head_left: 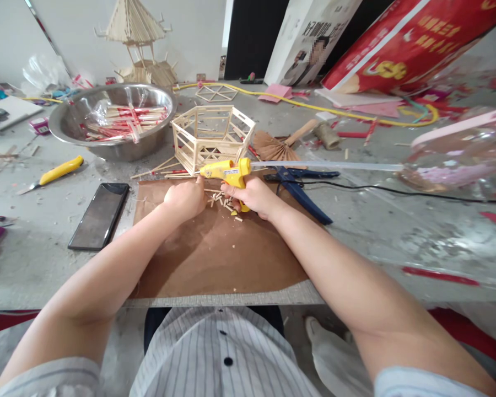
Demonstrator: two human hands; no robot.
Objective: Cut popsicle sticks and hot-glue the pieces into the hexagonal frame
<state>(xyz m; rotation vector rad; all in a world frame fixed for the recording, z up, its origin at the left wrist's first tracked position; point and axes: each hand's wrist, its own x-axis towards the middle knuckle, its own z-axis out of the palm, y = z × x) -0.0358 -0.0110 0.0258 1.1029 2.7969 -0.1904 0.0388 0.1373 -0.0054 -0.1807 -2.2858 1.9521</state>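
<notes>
My right hand (259, 197) grips a yellow hot glue gun (226, 172) by its handle, with the nozzle pointing left. A long clear glue stick (326, 165) runs out of its back. My left hand (184, 198) is closed just below the nozzle; what its fingers pinch, if anything, is too small to make out. Right behind the gun stands a hexagonal frame of thin wooden sticks (195, 148). Short cut stick pieces (220, 199) lie between my hands on a brown mat (215, 264).
A steel bowl (128, 148) of red-tipped sticks stands back left, before a stick-built pavilion (138, 38). A phone (99, 216) and yellow utility knife (62, 171) lie left. Blue-handled pliers (308, 203), a brown fan (279, 146) and a black cord (376, 190) lie right.
</notes>
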